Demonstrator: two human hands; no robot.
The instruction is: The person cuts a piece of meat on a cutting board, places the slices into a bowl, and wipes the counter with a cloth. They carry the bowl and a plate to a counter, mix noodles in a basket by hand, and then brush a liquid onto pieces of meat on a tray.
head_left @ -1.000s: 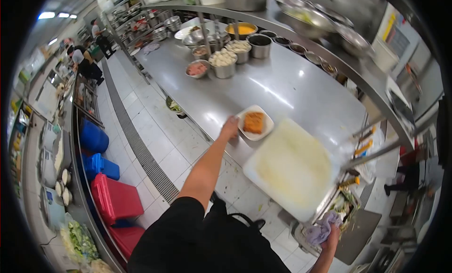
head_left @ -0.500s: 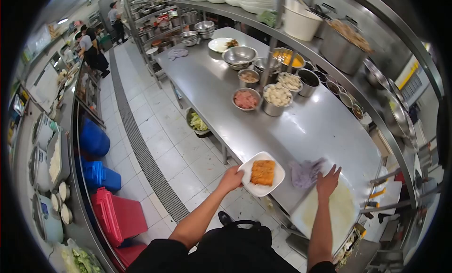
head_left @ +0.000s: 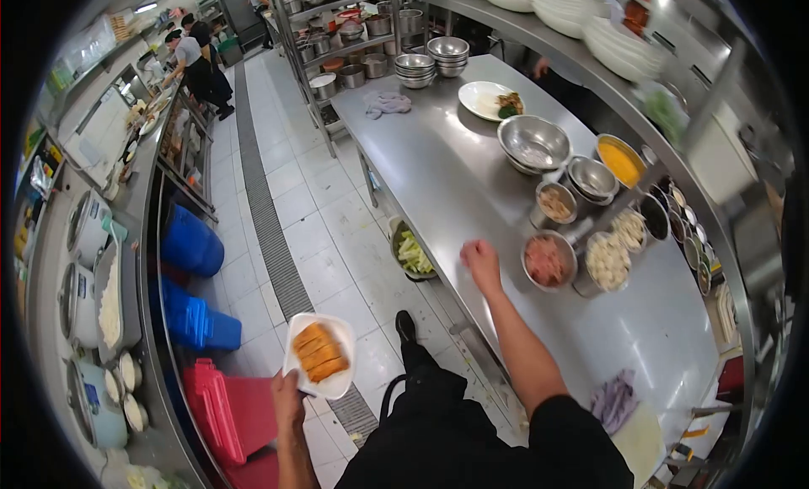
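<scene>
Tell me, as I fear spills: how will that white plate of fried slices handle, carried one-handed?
The white plate looks rigid and probably breakable if dropped on the tiled floor. Gripped only at its edge by the left hand, it may tip. The fried slices lie loose, so they could slide.

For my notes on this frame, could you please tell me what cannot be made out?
Head view:
- Right hand: curled knuckles hide whether it grips anything.
- Left hand: fingers hidden under the plate.
- Cutting board: cut off by the lens edge.
- Small bowls by the shelf: blurred, contents unclear.
</scene>
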